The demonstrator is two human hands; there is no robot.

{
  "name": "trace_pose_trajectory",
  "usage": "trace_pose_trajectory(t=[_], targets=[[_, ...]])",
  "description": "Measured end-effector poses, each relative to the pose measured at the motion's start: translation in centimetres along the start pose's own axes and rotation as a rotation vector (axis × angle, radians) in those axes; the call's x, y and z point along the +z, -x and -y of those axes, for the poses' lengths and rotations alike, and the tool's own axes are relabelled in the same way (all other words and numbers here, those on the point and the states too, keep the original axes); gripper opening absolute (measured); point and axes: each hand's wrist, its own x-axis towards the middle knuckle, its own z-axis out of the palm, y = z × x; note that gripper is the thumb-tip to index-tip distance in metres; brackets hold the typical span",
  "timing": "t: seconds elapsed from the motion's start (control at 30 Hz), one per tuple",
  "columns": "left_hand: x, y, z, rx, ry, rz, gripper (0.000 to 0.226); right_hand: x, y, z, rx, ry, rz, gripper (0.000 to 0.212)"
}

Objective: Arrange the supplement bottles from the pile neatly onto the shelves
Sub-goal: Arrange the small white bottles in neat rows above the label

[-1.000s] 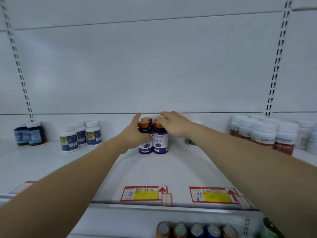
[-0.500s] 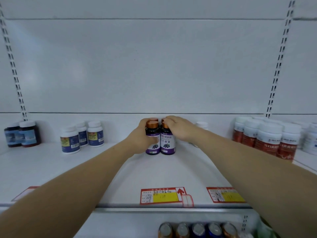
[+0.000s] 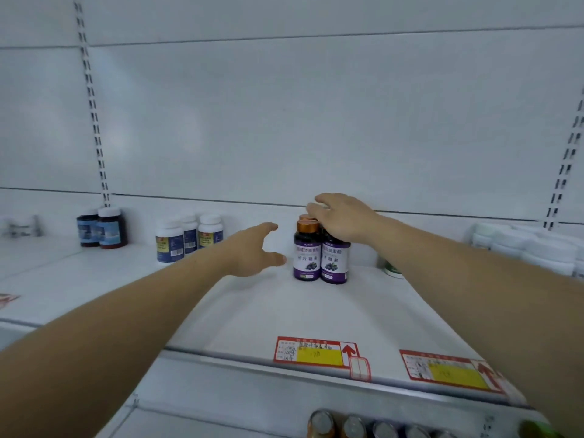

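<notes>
Left hand (image 3: 252,251): open, fingers and thumb spread, just left of the purple-label bottles (image 3: 307,252), not touching them (a narrow gap shows).
Right hand (image 3: 341,216): fingers fairly straight, palm lying over the cap of the right bottle (image 3: 335,262), not curled round it.
Purple-label bottles: upright, side by side, touching, toward the back of the shelf (image 3: 284,311).
Price tag (image 3: 316,354): at the shelf's front edge.

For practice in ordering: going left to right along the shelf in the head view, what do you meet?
Dark bottles → white bottles with blue labels → left hand → purple-labelled bottles → green-labelled bottle → white-capped bottles.
</notes>
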Motion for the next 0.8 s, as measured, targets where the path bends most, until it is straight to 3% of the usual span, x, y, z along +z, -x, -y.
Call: trace_pose_trajectory(t=[0.33,0.53,0.8], targets=[[-5.6,3.6,10.7,0.040,-0.334,-0.176,0.050,5.4,-2.6,10.1,-0.083,0.052,0.114,0.061],[-8.7,4.0,17.5,-0.068,0.102,-0.197,0.071,9.4,-4.6,15.6,-0.017,0.094,0.110,0.069],[-8.4,0.2,21.1,-0.159,0.407,-0.054,0.093,13.1,-6.6,17.3,0.116,0.069,0.085,0.071]])
